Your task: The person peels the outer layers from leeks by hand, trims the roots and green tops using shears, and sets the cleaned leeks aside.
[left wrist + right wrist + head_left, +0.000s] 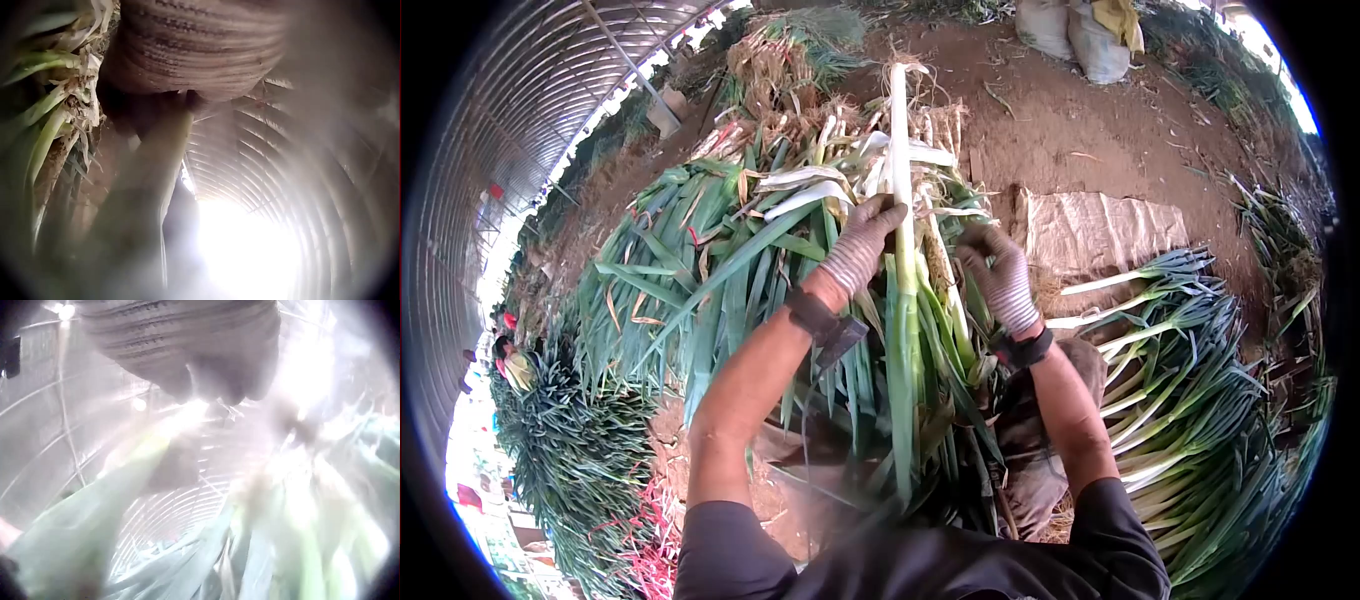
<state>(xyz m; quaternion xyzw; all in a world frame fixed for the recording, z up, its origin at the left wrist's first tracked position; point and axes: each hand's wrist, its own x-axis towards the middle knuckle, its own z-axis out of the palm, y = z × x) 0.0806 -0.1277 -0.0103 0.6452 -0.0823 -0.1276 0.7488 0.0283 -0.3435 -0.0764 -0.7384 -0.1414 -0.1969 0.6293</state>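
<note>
Beside a heap of leeks [690,235], a gloved left hand [864,240] grips a single leek [903,150] by its pale shank. The leek's long axis runs away from the person's body [930,570], root end farthest, green leaves nearest. Just right of it, apart from the shank, hovers the right hand [998,270], fingers bent; from here I cannot tell whether they pinch anything.

The leek [907,285] shades from white to green
</note>
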